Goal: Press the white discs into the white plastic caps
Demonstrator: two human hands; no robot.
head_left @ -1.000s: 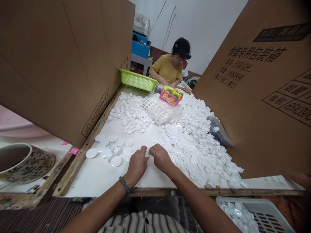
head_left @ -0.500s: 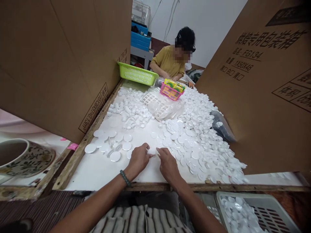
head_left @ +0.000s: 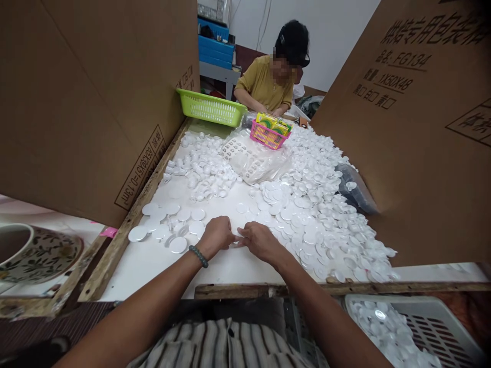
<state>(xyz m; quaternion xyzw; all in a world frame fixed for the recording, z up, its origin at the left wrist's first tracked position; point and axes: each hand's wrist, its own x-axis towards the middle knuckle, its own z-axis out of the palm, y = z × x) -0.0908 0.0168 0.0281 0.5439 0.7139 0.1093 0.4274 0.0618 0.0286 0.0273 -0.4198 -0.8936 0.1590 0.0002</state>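
Note:
Both hands meet low over the white tabletop (head_left: 215, 273), fingertips almost touching. My left hand (head_left: 218, 234), below a beaded bracelet (head_left: 198, 256), has its fingers closed on a small white plastic piece mostly hidden by them. From the other side, my right hand (head_left: 259, 241) pinches at the same piece with thumb and index finger. Left of my hands lie several flat white round discs (head_left: 178, 245), some overlapping. A broad spread of white discs and caps (head_left: 303, 214) covers the right side. Smaller white plastic parts (head_left: 203, 168) are heaped further back on the left.
Cardboard walls (head_left: 99, 97) flank the table. A clear plastic bag (head_left: 253, 161), a pink basket (head_left: 268, 135) of yellow packets and a green basket (head_left: 210, 108) stand behind. Opposite sits a person (head_left: 264, 84). A patterned mug (head_left: 49, 253) is left; a grey crate (head_left: 437, 322) sits below right.
My hands have come closer together, and the white piece between them is now more covered by my fingers. The view has shifted slightly.

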